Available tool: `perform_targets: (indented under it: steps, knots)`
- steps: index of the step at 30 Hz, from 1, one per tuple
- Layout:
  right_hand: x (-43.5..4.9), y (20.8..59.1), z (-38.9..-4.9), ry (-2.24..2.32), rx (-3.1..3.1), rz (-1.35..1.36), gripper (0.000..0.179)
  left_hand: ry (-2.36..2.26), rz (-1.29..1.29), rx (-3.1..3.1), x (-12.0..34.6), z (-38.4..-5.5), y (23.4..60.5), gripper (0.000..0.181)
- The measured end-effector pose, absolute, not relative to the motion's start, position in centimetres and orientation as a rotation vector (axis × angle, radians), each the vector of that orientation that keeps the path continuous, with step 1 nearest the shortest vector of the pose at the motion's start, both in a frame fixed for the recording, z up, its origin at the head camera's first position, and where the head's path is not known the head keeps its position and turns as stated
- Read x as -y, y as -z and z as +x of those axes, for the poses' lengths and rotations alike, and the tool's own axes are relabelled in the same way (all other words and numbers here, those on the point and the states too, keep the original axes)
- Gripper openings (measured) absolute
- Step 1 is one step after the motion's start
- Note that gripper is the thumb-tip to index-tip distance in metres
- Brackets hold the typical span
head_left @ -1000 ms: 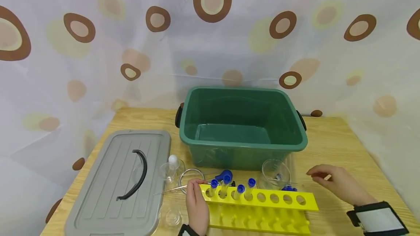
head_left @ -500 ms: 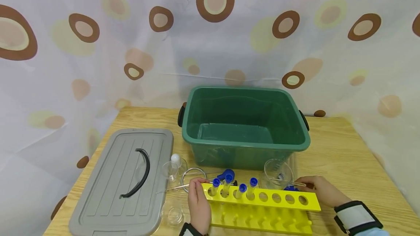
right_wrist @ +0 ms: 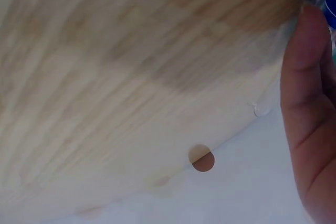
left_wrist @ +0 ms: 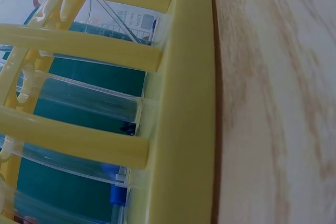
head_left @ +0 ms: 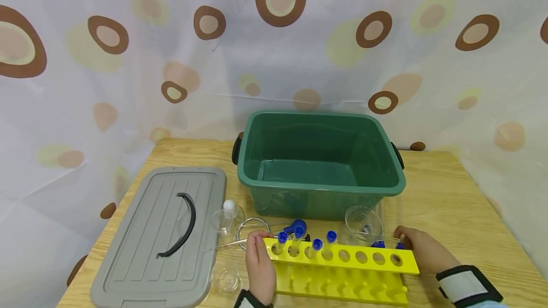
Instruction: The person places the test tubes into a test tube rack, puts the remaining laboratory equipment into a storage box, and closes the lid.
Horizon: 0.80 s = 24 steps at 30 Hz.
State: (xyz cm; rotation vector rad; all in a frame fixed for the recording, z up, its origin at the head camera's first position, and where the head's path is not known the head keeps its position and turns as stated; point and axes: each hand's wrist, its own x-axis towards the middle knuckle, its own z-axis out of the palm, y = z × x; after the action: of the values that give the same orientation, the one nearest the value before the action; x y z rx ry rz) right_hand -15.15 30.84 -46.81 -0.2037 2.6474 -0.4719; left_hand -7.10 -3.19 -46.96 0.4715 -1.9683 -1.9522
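Note:
My left hand point(head_left: 260, 267) grips the left end of a yellow test tube rack point(head_left: 372, 274), which stands at the front of the table. Several blue-capped test tubes point(head_left: 314, 245) sit in the rack's left holes; the right holes hold none. Past the rack's right end, my right hand point(head_left: 424, 250) pinches a blue-capped test tube point(head_left: 400, 245), its lower part hidden behind the rack. In the right wrist view the blue cap point(right_wrist: 331, 4) shows beside the thumb. The left wrist view looks through the rack's pegs point(left_wrist: 79, 137) at clear tubes and the green bin.
A green bin point(head_left: 321, 187) stands behind the rack. On the left lies a grey lid point(head_left: 150, 232) with a black handle. Between them are small clear beakers point(head_left: 222, 221), a metal ring point(head_left: 252, 220) and a blue bulb point(head_left: 296, 226). A larger beaker point(head_left: 364, 222) stands behind the rack.
My right hand has moved left and down to the rack's right end, and a blue cap now shows at its fingertips. My left hand keeps its grip on the rack.

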Motion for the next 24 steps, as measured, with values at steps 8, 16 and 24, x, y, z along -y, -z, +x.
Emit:
perform_targets:
  steps: [8,16,24]
  knots:
    - [-31.0,46.8,-15.0,0.473,-2.66,-0.164,0.036,1.948,0.468,1.961,3.2,-7.1,46.9,0.025]
    - [-32.1,45.4,-14.6,0.541,-2.84,-0.169,0.035,1.944,0.463,1.958,3.2,-7.1,46.8,0.025]
    - [-32.8,43.0,-13.7,0.666,-3.317,-0.28,0.025,1.946,0.46,1.95,3.2,-7.0,46.8,0.025]
